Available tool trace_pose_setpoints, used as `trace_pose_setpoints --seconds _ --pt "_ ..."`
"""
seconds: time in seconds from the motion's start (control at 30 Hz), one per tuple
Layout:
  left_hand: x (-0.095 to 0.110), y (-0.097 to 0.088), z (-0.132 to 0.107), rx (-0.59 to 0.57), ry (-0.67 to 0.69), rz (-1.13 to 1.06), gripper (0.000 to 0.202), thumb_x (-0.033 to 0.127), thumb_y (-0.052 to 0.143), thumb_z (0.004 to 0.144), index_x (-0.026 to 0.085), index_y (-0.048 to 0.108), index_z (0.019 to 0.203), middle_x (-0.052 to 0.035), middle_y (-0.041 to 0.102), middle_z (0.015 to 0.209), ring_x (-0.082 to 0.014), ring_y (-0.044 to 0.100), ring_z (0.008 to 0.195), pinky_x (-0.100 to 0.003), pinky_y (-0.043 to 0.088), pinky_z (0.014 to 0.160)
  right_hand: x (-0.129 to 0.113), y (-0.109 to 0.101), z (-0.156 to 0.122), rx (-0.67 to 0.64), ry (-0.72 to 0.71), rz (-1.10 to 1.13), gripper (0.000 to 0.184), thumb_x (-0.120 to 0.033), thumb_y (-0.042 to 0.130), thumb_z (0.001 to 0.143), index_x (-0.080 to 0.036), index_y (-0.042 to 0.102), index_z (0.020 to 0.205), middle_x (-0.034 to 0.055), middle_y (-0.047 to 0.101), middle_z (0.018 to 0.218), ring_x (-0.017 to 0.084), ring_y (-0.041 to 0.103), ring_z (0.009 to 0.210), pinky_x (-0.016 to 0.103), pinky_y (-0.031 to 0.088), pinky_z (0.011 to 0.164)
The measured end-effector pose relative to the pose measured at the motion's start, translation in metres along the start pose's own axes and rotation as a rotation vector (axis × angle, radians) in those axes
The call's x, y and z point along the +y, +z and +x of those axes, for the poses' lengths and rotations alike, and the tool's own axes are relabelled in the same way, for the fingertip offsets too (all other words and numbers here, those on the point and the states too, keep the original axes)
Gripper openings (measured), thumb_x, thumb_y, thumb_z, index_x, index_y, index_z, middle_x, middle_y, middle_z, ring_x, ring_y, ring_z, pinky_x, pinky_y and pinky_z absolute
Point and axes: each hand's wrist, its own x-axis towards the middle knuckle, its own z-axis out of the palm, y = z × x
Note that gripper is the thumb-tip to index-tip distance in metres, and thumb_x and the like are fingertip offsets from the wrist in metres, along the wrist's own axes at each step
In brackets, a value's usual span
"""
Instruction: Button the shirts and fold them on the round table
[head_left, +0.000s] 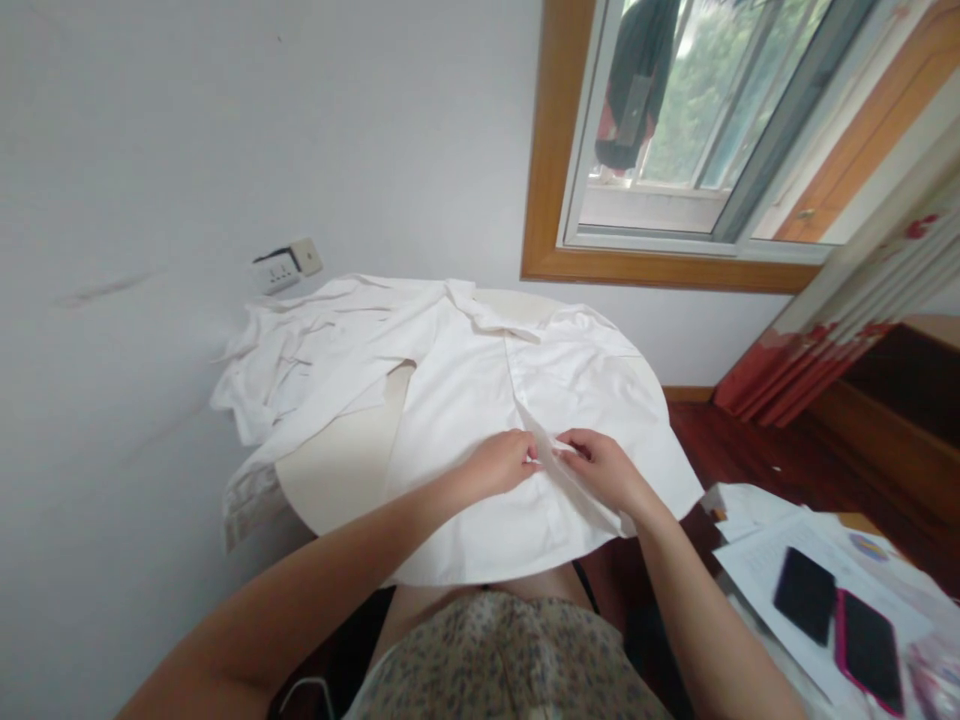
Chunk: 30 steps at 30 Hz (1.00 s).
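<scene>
A white collared shirt (465, 400) lies spread front up over a round cream table (341, 455), its collar toward the wall. One sleeve stretches out to the left. My left hand (510, 460) pinches the edge of the shirt's front opening below the middle. Just to its right, my right hand (596, 462) grips the opposite front edge, which is lifted a little off the cloth. A narrow gap parts the two hands. Any button between the fingers is too small to make out.
More white clothing (289, 365) is heaped at the table's left, by a wall socket (276, 272). At the right, two phones (806, 595) lie on papers (757, 560). Behind are a wood-framed window (532, 200) and a curtain (817, 340).
</scene>
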Motion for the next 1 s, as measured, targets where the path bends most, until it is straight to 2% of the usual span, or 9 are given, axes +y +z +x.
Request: trace_pose_setpoints --seconds 0.17,0.3,0.4,0.5,0.7,1.0 --pt "-0.002 -0.003 0.001 -0.031 0.029 -0.052 0.011 0.025 0.057 0.079 0.018 0.063 0.076 -0.0032 0.065 0.072 -0.0175 0.062 0.069 -0.026 0.044 0.063 0.011 0.033 -0.006 0.095 0.042 0.206 0.02 -0.028 0.053 0.083 -0.019 0.069 0.091 0.0045 0.071 0.091 0.02 0.063 0.084 0.031 0.047 0.08" --pt "-0.009 -0.003 0.001 -0.192 -0.151 -0.468 0.014 0.03 0.057 0.077 0.017 0.061 0.075 0.0016 0.061 0.06 -0.0109 0.056 0.047 -0.022 0.041 0.048 0.019 0.044 -0.01 0.19 0.027 0.245 0.018 -0.03 0.057 0.081 -0.02 0.068 0.093 0.0059 0.069 0.094 0.02 0.063 0.088 0.034 0.049 0.083" --pt "-0.016 -0.003 0.002 -0.282 -0.233 -0.756 0.023 0.037 0.064 0.073 0.015 0.059 0.074 -0.001 0.065 0.065 -0.0106 0.057 0.046 -0.023 0.043 0.046 0.02 0.044 -0.011 0.229 -0.003 0.185 0.017 -0.03 0.059 0.08 -0.021 0.069 0.092 0.006 0.067 0.091 0.02 0.062 0.087 0.033 0.049 0.081" --pt "-0.022 -0.005 0.003 -0.327 -0.253 -0.903 0.028 0.04 0.07 0.068 0.013 0.061 0.073 -0.0045 0.069 0.072 -0.012 0.062 0.053 -0.025 0.047 0.052 0.019 0.041 -0.013 0.211 -0.035 0.146 0.018 -0.028 0.059 0.081 -0.022 0.07 0.095 0.0053 0.066 0.087 0.019 0.061 0.083 0.033 0.048 0.078" --pt "-0.031 -0.005 0.005 -0.427 -0.273 -1.009 0.036 0.044 0.074 0.067 0.013 0.064 0.08 -0.0066 0.071 0.082 -0.0114 0.063 0.059 -0.025 0.048 0.057 0.013 0.037 -0.015 0.174 -0.06 0.089 0.02 -0.024 0.057 0.084 -0.023 0.071 0.097 0.004 0.062 0.08 0.019 0.059 0.081 0.031 0.046 0.075" --pt "-0.031 -0.009 0.004 -0.459 -0.296 -1.135 0.034 0.04 0.077 0.065 0.012 0.065 0.081 -0.0049 0.07 0.078 -0.0096 0.062 0.059 -0.025 0.049 0.063 -0.001 0.022 -0.016 0.079 -0.044 -0.031 0.025 -0.019 0.054 0.083 -0.024 0.072 0.1 0.003 0.06 0.078 0.017 0.057 0.075 0.029 0.044 0.071"
